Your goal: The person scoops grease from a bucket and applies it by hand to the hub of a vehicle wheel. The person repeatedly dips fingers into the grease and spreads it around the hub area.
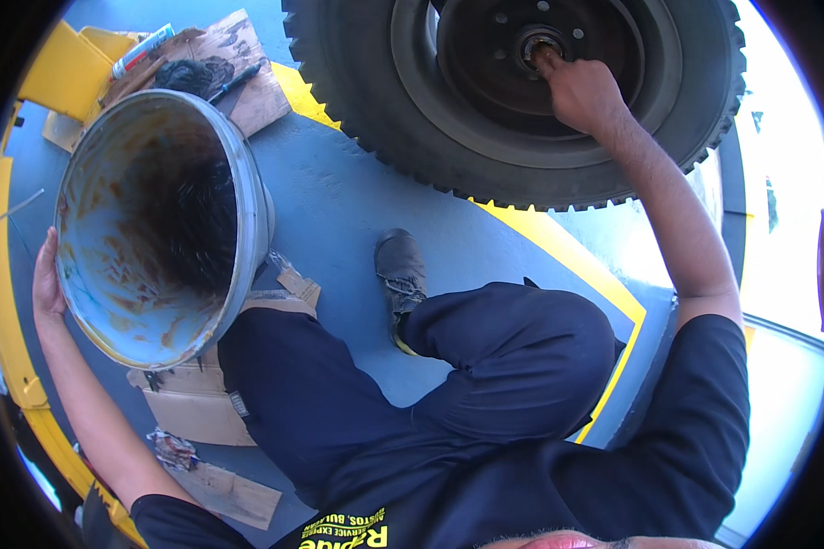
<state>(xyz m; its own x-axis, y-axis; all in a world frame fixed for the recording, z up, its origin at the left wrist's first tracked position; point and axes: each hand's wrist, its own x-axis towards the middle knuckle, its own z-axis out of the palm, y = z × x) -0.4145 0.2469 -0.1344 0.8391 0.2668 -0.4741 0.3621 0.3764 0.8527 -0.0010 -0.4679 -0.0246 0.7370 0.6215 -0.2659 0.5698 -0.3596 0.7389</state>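
A large pale-blue bucket (156,316) tilts with its mouth toward me on the left, its inside smeared with brown and dark grease. My left hand (48,279) grips the bucket's outer left side near the rim, steadying it at a slant; part of its fingers is hidden behind the wall. At the top right, a big treaded tyre on a dark wheel (513,165) faces me. My right hand (584,94) reaches into the greasy hub (542,46) at its centre, the fingertips inside the opening. Whatever those fingers pinch, if anything, is hidden.
Behind the bucket lies a stained board (252,87) with a dark rag, a tube and a black-handled tool. Cardboard (192,407), a wood piece (229,494) and a crumpled wrapper (172,448) lie at lower left. A yellow line (577,256) crosses the blue floor beside my bent legs.
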